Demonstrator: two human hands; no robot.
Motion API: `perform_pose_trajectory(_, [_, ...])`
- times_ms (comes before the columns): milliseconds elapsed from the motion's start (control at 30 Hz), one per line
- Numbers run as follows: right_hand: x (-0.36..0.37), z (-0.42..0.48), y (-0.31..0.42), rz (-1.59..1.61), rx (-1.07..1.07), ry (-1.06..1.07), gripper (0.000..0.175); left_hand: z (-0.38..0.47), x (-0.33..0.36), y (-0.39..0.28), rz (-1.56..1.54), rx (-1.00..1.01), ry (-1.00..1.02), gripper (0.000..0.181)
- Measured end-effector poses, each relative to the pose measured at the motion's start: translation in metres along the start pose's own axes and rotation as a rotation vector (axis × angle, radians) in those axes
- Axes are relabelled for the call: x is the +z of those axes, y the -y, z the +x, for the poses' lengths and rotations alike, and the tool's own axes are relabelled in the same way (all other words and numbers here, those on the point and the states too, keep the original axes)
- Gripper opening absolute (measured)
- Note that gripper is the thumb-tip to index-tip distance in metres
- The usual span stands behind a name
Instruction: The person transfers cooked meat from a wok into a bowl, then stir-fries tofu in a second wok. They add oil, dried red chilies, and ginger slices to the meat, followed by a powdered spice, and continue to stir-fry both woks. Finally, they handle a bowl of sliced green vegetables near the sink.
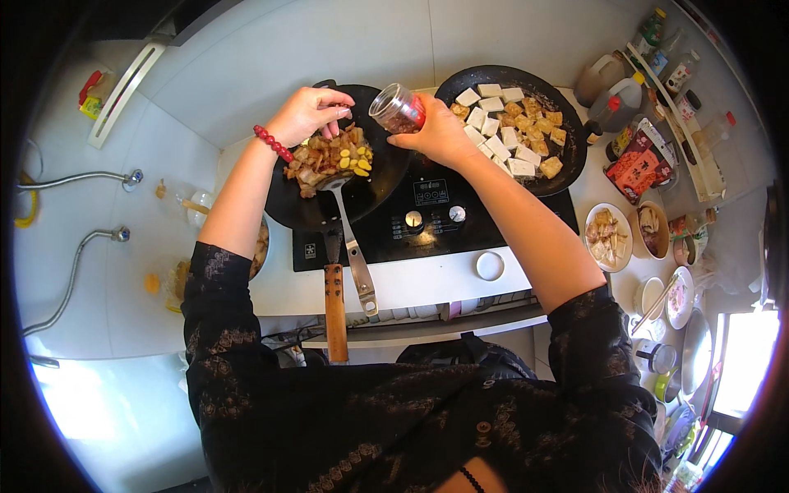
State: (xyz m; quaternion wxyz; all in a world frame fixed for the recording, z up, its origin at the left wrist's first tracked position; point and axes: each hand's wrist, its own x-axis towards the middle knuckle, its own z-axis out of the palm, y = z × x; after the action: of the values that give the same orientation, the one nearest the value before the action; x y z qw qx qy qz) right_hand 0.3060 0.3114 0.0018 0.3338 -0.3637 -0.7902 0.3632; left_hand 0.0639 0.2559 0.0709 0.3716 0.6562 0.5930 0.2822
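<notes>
My right hand [441, 132] grips a clear jar [397, 110] with a red label, tilted beside the wok; reddish-brown bits lie inside it. Above the wok [376, 203], my left hand [311, 117] is held with fingertips drawn together, and whether they pinch anything is too small to tell. Browned meat slices [314, 160] and yellow slices [356, 159], perhaps ginger, lie in the wok. A metal spatula [351, 234] rests in it, its handle toward me, beside the wok's wooden handle [335, 308].
A frying pan [570, 166] of white and browned tofu cubes [508, 135] sits right on the black cooktop [394, 240]. A round lid [490, 266] lies on the front counter. Bottles, a red food pouch [641, 160] and a plate of food [609, 237] crowd the right side.
</notes>
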Motion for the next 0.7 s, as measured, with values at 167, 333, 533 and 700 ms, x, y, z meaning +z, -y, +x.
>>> perform_pose_trajectory(167, [-0.017, -0.011, 0.007, 0.058, 0.01, 0.01, 0.076, 0.011, 0.016, 0.022, 0.209, -0.19, 0.041, 0.021])
perform_pose_trajectory(333, [-0.039, -0.035, 0.026, 0.149, 0.035, 0.0, 0.074, 0.022, 0.022, 0.016, 0.339, -0.218, -0.025, 0.021])
perform_pose_trajectory(533, [-0.057, -0.06, 0.029, 0.347, -0.027, -0.054, 0.065, 0.051, 0.022, 0.038, 0.334, -0.143, -0.242, 0.021])
perform_pose_trajectory(700, [-0.072, -0.087, 0.034, 0.391, 0.047, -0.044, 0.064, 0.059, 0.025, 0.054, 0.32, -0.146, -0.244, 0.021])
